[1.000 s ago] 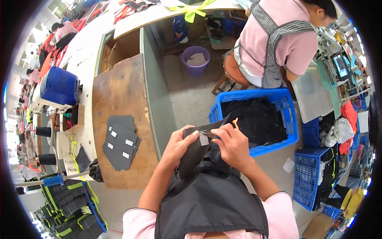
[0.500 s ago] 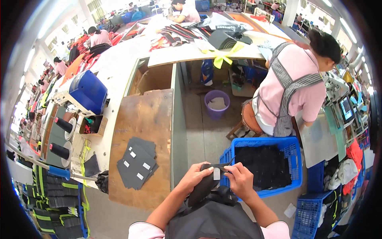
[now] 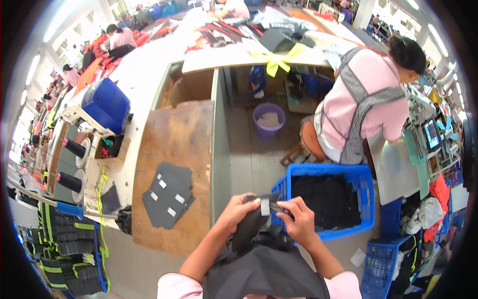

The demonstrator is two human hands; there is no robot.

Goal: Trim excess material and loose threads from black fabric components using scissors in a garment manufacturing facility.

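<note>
- My left hand is pinching cloth.
- The tag, long axis fore-and-aft, is lying just right of that nearer thumb.
- My right hand is gripping a dark thing.

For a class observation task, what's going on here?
A person's left hand holds a dark piece bearing a white label; the right hand, beside the label, pinches a small dark item too unclear to name. Grey pieces with white labels lie on a wooden surface to the left. A blue crate of dark material stands ahead to the right, with a seated co-worker beyond.
</note>
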